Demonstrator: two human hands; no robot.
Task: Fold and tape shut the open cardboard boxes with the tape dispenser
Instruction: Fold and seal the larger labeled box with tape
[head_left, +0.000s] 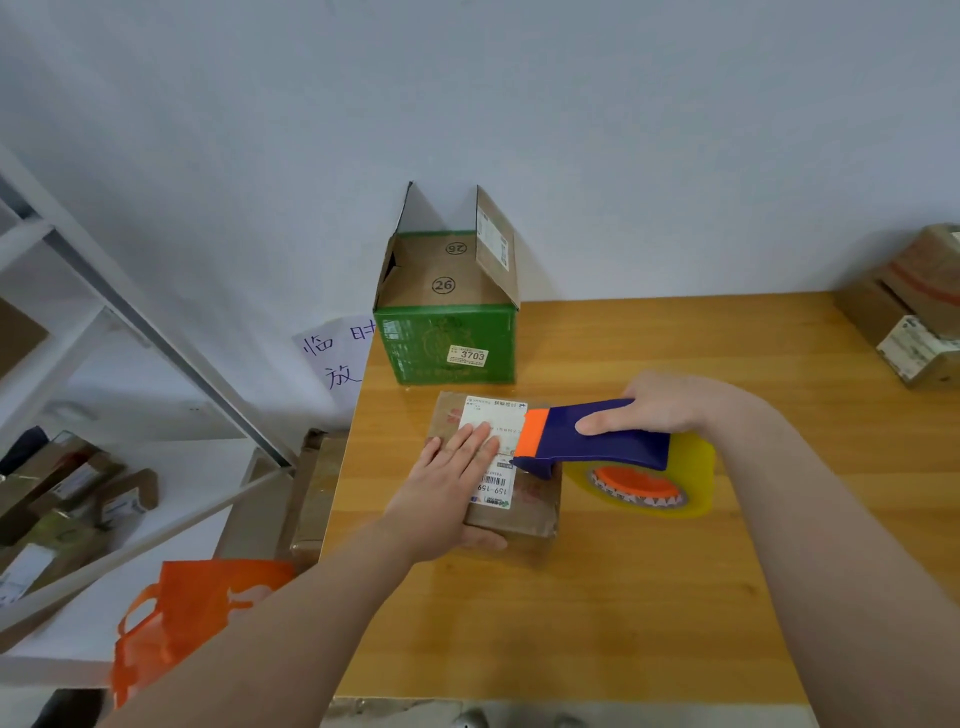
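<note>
A small flat brown cardboard box (524, 512) with white shipping labels lies on the wooden table (597, 597), its flaps down. My left hand (449, 483) presses flat on its top, fingers straight, thumb at the near side. My right hand (660, 405) grips the blue and orange tape dispenser (597, 436) with its yellowish tape roll (649, 483). The dispenser's orange front edge sits on the box's right side. Behind stands a green cardboard box (447, 338) with its top flaps open.
More taped parcels (919, 312) are stacked at the table's right back corner. Left of the table stand a white shelf rack (104, 364) holding parcels, a brown package (311, 499) against the table edge and an orange bag (197, 613) on the floor.
</note>
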